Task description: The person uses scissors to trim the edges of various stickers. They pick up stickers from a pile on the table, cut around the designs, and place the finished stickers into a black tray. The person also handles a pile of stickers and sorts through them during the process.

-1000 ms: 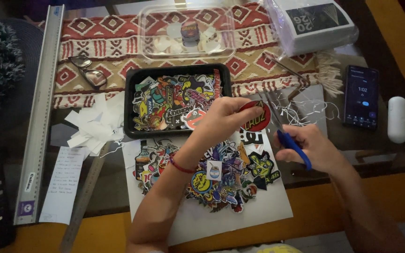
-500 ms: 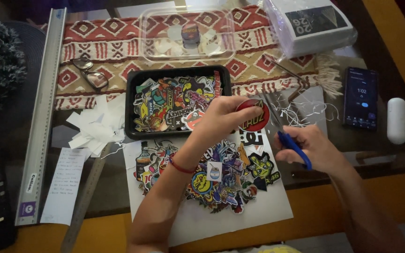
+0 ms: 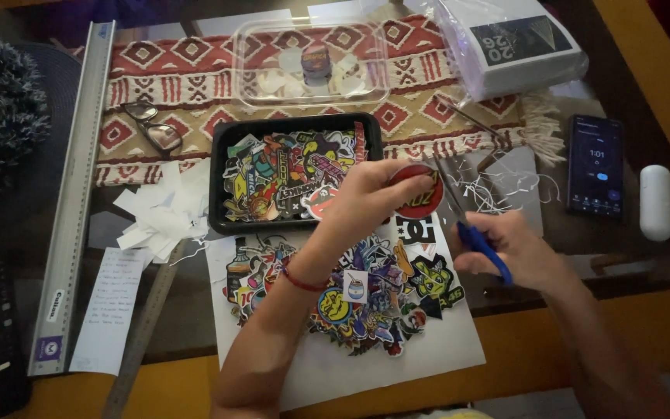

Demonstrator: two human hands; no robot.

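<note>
My left hand [image 3: 363, 194] pinches a round red sticker [image 3: 420, 191] by its left edge, just right of the black tray [image 3: 222, 178] full of cut stickers. My right hand [image 3: 517, 252] grips blue-handled scissors [image 3: 459, 206], and their blades reach up along the sticker's right rim. Below both hands a heap of colourful stickers [image 3: 358, 287] lies on a white sheet [image 3: 397, 365]. Thin white paper trimmings [image 3: 505, 190] are scattered to the right of the scissors.
A clear lidded box [image 3: 312, 62] and a bagged white calendar box [image 3: 517, 46] stand at the back on a patterned runner. Glasses [image 3: 153, 128], a long metal ruler [image 3: 71, 194] and paper scraps [image 3: 160, 213] lie left. A phone [image 3: 595, 164] and a white case [image 3: 655, 202] lie right.
Both hands hold nearly the same pose; the scissors and red sticker have shifted only slightly. The view has tilted a little.
</note>
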